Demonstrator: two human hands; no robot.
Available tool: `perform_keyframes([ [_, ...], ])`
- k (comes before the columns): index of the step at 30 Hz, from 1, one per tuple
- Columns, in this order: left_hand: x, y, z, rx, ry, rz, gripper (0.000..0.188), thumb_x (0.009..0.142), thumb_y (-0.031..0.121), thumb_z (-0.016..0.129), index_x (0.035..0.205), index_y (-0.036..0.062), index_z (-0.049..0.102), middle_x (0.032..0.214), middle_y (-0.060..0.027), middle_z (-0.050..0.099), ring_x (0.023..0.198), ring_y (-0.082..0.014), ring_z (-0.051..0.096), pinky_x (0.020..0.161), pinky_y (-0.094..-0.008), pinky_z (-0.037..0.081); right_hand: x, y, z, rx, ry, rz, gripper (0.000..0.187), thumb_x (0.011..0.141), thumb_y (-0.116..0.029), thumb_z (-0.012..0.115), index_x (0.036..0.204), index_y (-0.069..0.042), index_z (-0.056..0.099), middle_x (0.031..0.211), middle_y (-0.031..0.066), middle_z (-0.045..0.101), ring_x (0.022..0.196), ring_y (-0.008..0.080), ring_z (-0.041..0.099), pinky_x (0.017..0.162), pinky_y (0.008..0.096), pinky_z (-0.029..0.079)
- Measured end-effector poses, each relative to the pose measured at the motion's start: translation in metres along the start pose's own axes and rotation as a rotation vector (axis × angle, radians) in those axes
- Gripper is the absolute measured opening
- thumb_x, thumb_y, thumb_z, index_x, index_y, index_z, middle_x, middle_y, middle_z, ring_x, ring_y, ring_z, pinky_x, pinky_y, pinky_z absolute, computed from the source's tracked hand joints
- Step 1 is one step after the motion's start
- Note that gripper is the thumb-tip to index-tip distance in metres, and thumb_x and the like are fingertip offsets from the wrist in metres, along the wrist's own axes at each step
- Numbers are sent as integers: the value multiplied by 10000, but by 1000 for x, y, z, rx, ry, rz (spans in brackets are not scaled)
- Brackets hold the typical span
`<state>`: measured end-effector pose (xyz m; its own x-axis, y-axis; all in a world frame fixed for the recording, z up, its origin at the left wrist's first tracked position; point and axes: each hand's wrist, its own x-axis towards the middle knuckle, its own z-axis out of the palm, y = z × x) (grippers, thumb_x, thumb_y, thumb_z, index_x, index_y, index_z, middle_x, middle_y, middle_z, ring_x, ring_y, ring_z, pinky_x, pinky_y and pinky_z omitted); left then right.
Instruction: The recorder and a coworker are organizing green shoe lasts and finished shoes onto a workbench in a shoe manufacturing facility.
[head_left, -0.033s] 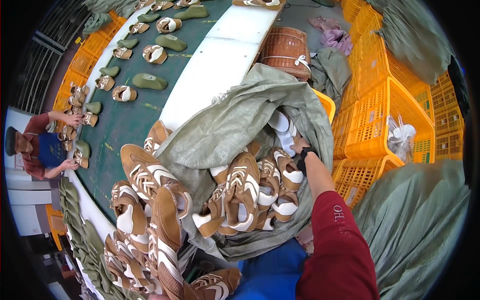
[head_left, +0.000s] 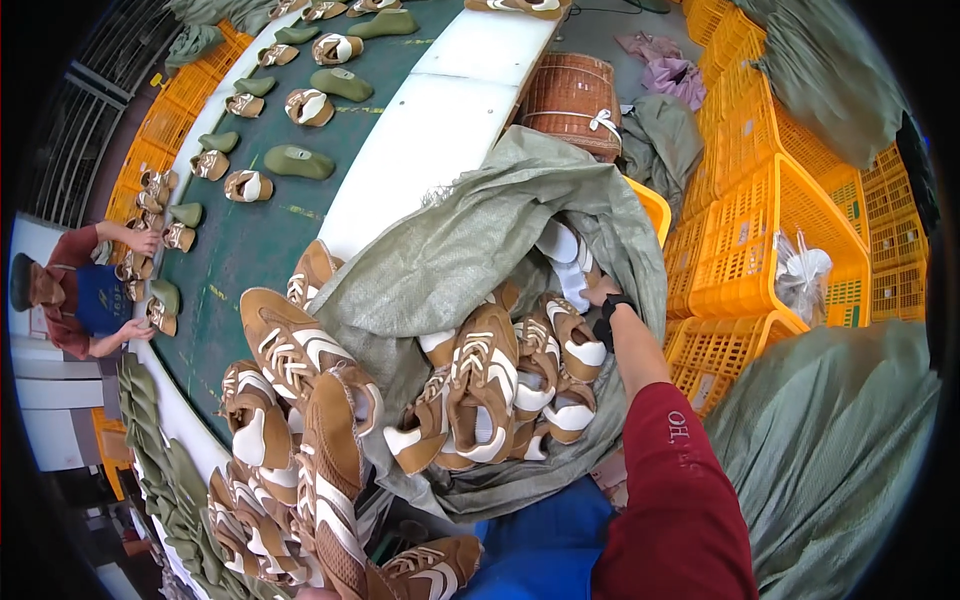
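My right hand [head_left: 602, 290], a black band at its wrist, reaches into a grey-green woven sack [head_left: 430, 260]. It is closed around the edge of a white, insole-like piece [head_left: 571, 283]; the fingertips are partly hidden. Several brown and white sneakers [head_left: 485, 385] lie heaped in the sack's mouth, just nearer than this hand. A tall bundle of more brown sneakers [head_left: 335, 450] rises at the left, outside the sack. Only a sliver of my left hand [head_left: 318, 594] shows under that bundle at the lower edge, its fingers hidden by the shoes.
Yellow plastic crates [head_left: 740, 240] are stacked at the right, partly under green sheets [head_left: 820, 440]. A green conveyor [head_left: 330, 225] carries sneakers and green shoe lasts [head_left: 300, 162]. A white ledge [head_left: 430, 130] edges it. A wicker basket [head_left: 570, 100] stands behind the sack. Across the conveyor, a co-worker [head_left: 80, 290] handles shoes.
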<state>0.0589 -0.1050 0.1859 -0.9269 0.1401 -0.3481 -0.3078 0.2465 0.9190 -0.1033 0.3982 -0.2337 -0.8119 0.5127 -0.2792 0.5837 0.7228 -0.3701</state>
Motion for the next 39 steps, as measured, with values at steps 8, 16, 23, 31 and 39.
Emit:
perform_keyframes([
  [8,-30,11,-3,-23,-49,-83,474,692,239,707,1043,-25,526,988,-159,580,935,-308,542,832,-402,407,-28,-5,-152,1098,-471,16,399,739,-165,627,1076,20,519,962,66,607,831,137,571,751,259,443],
  [16,-70,66,11,-57,123,188,438,652,367,732,804,62,458,716,10,479,643,-77,445,590,-213,361,-144,-74,-261,1617,-606,-329,375,879,-207,516,1184,2,454,1145,55,544,1033,142,527,884,280,413],
  [23,-155,105,-122,140,672,563,382,695,186,605,1017,20,484,958,-41,488,828,-122,489,698,-238,412,-227,-197,-339,987,-714,-793,488,703,-110,676,1134,34,498,1017,11,558,912,70,502,804,214,397],
  [31,-159,132,-348,683,625,190,351,821,242,571,1023,-40,524,864,-35,571,793,-99,528,704,-227,433,-341,-439,-369,592,-918,-1145,308,760,-237,642,930,14,585,814,-12,589,734,41,525,670,197,422],
  [39,-52,-22,-571,1274,561,141,320,709,270,664,925,64,549,815,-180,608,791,-320,597,705,-380,476,-458,-736,-182,-349,-813,-1441,408,784,-380,601,892,13,591,760,42,577,714,109,495,638,272,408],
])
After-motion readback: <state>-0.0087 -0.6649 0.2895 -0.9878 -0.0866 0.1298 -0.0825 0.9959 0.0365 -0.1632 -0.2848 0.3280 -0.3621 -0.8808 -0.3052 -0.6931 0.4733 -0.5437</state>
